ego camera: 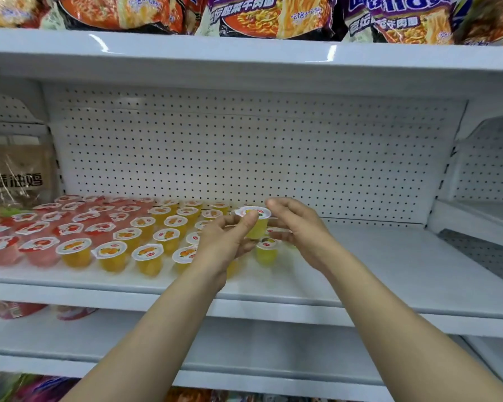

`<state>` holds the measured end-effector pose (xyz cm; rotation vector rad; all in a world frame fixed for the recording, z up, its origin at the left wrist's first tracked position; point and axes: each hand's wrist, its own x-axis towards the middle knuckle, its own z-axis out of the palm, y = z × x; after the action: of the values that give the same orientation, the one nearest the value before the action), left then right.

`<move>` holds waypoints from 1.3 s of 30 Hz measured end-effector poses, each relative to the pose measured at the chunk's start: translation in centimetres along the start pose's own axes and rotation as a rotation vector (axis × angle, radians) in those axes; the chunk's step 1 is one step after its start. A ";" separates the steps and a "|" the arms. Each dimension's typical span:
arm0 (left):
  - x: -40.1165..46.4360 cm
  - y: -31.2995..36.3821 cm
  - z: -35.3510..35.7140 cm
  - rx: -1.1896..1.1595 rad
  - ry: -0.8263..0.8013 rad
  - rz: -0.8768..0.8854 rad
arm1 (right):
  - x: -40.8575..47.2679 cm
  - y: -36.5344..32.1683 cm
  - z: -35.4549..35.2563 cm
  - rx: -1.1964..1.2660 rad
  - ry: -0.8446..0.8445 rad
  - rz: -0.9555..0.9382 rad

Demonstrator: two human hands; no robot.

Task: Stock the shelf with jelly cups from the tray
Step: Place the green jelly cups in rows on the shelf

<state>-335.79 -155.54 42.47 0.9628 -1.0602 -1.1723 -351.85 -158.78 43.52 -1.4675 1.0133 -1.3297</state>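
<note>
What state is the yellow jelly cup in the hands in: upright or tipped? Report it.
Upright. The yellow jelly cup shows its sealed lid on top, level, pinched by the left hand; right hand open beside it.

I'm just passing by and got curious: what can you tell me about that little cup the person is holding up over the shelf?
The jelly cup is small, clear plastic, filled with yellow jelly and sealed by a white foil lid with a fruit picture. It is upright, lifted above the white shelf at the right end of the yellow rows. The left hand pinches it, thumb on the lid; the right hand is at its other side.
</note>
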 end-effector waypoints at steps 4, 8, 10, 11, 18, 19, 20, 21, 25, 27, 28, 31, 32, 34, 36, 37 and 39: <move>-0.2 0.6 1.1 0.006 -0.027 -0.006 | -0.6 -0.7 -0.7 0.082 -0.121 -0.026; -0.3 1.0 2.0 0.083 -0.039 -0.002 | -0.7 -0.5 -1.8 0.113 -0.123 -0.089; -0.1 1.1 2.3 0.167 -0.059 0.008 | -1.0 -0.7 -2.4 0.097 -0.122 -0.102; 0.0 1.0 2.4 0.250 -0.068 0.046 | -1.0 -0.7 -2.7 0.063 -0.100 -0.106; 1.1 -1.2 1.6 1.317 -0.225 0.224 | -0.5 1.6 -4.9 -0.316 0.230 -0.114; 1.1 -1.7 1.5 1.379 -0.264 0.212 | -0.5 2.2 -5.3 -0.361 0.253 -0.102; 1.1 -2.2 1.5 1.424 -0.296 0.218 | -0.5 2.8 -5.6 -0.403 0.268 -0.088; 1.2 -2.6 1.5 1.456 -0.317 0.223 | -0.4 3.4 -6.0 -0.447 0.276 -0.076; 1.2 -3.2 1.4 1.508 -0.336 0.184 | -0.5 4.9 -6.6 -0.551 0.264 -0.053; 0.9 -3.3 1.5 1.525 -0.332 0.186 | -0.7 5.2 -6.7 -0.589 0.264 -0.046; 0.8 -3.3 1.5 1.527 -0.330 0.185 | -0.7 5.3 -6.7 -0.611 0.260 -0.045; 0.8 -3.3 1.6 1.525 -0.334 0.173 | -0.8 5.8 -6.7 -0.636 0.252 -0.027; 0.8 -3.4 1.6 1.525 -0.335 0.174 | -0.7 6.0 -6.7 -0.643 0.250 -0.017; 0.8 -3.5 1.6 1.529 -0.332 0.181 | -0.7 6.3 -6.6 -0.665 0.256 -0.001; 0.7 -3.5 1.6 1.530 -0.329 0.187 | -0.7 6.4 -6.5 -0.684 0.266 0.005; 0.7 -3.6 1.6 1.529 -0.330 0.188 | -0.6 6.4 -6.5 -0.692 0.268 0.008; 0.7 -3.6 1.6 1.520 -0.332 0.185 | -0.6 6.4 -6.3 -0.707 0.268 0.014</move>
<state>-338.11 -156.79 39.45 1.7361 -2.3298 -0.1670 -358.28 -160.47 37.44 -1.8009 1.7926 -1.2352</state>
